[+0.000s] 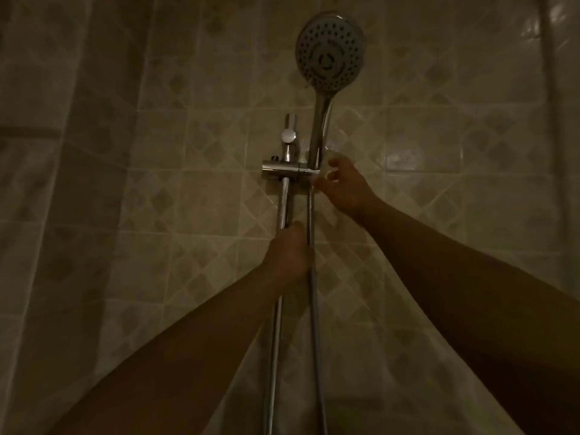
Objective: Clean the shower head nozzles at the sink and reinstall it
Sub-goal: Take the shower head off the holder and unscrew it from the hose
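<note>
A chrome shower head [330,51] with a round, dark nozzle face stands upright in the chrome holder bracket [290,171] on the vertical slide rail [284,202]. Its handle runs down into the bracket, and the metal hose [314,309] hangs below it. My left hand [290,255] grips the hose beside the rail, a little under the bracket. My right hand [345,186] is just right of the bracket, fingers loosely curled near the hose connector and holding nothing that I can see.
Beige patterned wall tiles [439,183] fill the dim background. A light shower curtain [47,183] hangs on the left. A round chrome knob [288,135] sits on the rail above the bracket.
</note>
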The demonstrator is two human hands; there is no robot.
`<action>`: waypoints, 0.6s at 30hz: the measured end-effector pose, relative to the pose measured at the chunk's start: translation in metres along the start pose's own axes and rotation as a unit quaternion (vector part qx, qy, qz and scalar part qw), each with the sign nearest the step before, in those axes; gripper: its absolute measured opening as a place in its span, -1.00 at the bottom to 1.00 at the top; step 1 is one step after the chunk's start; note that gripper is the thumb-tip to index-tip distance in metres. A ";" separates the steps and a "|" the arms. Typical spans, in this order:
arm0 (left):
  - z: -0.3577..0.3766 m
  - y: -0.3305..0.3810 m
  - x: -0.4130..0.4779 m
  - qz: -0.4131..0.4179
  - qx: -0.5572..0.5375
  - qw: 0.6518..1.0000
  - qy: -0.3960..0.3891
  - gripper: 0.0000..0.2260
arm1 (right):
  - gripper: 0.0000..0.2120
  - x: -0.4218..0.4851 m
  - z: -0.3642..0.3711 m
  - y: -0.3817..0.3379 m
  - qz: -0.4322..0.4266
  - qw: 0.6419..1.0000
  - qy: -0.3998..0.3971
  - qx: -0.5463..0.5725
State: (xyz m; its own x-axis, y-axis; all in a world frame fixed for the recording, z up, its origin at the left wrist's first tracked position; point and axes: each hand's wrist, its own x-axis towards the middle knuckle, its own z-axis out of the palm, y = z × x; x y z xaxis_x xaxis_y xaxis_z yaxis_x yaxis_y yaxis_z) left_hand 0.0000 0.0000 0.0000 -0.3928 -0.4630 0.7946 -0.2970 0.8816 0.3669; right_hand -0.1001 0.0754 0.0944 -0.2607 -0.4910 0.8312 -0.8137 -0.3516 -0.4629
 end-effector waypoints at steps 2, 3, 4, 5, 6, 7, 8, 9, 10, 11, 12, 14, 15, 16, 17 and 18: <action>0.005 -0.001 0.009 -0.006 -0.020 1.000 0.021 -0.92 | -0.44 0.013 0.006 -0.004 -0.018 1.000 0.020 -0.001; 0.007 0.000 0.014 -0.007 -0.026 0.999 0.030 -0.89 | -0.46 0.020 0.008 -0.006 -0.023 0.999 0.025 -0.010; 0.009 0.001 0.018 -0.008 -0.025 0.999 0.040 -0.88 | -0.48 0.024 0.011 -0.008 -0.032 0.999 0.030 -0.014; 0.012 0.003 0.022 -0.011 -0.035 0.998 0.046 -0.88 | -0.51 0.030 0.014 -0.009 -0.037 0.999 0.037 -0.016; 0.013 0.004 0.025 -0.014 -0.038 0.998 0.055 -0.88 | -0.54 0.035 0.017 -0.010 -0.042 0.998 0.047 -0.025; 0.015 0.005 0.030 -0.018 -0.042 0.997 0.064 -0.88 | -0.58 0.040 0.019 -0.009 -0.050 0.997 0.059 -0.032; 0.015 0.005 0.034 -0.018 -0.045 0.996 0.072 -0.88 | -0.62 0.044 0.021 -0.009 -0.057 0.995 0.072 -0.045; 0.016 0.006 0.038 -0.022 -0.048 0.996 0.077 -0.87 | -0.65 0.048 0.021 -0.009 -0.061 0.993 0.082 -0.057; 0.017 0.007 0.041 -0.022 -0.045 0.995 0.081 -0.85 | -0.66 0.052 0.021 -0.008 -0.062 0.992 0.090 -0.067; 0.017 0.009 0.043 -0.019 -0.035 0.996 0.081 -0.83 | -0.66 0.056 0.020 -0.008 -0.062 0.991 0.096 -0.074; 0.018 0.011 0.045 -0.016 -0.023 0.996 0.080 -0.80 | -0.66 0.058 0.019 -0.008 -0.065 0.989 0.098 -0.086; 0.019 0.014 0.049 -0.019 -0.004 0.997 0.078 -0.75 | -0.67 0.060 0.019 -0.007 -0.076 0.985 0.102 -0.113; 0.020 0.016 0.050 -0.019 0.006 0.997 0.079 -0.74 | -0.69 0.062 0.019 -0.008 -0.084 0.983 0.104 -0.125; 0.021 0.016 0.051 -0.017 0.014 0.997 0.080 -0.73 | -0.72 0.062 0.019 -0.008 -0.091 0.982 0.102 -0.132; 0.021 0.018 0.050 -0.012 0.018 0.996 0.082 -0.72 | -0.75 0.063 0.018 -0.009 -0.097 0.980 0.103 -0.137; 0.021 0.018 0.050 -0.006 0.017 0.996 0.085 -0.71 | -0.79 0.063 0.017 -0.009 -0.102 0.979 0.106 -0.143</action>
State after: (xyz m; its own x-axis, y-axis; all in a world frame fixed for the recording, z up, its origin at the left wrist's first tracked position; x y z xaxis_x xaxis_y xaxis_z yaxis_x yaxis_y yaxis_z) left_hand -0.0431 -0.0087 0.0363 -0.2365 -0.4494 0.8615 -0.3321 0.8706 0.3630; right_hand -0.1003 0.0344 0.1460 -0.1548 -0.2470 0.9566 -0.9643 -0.1730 -0.2007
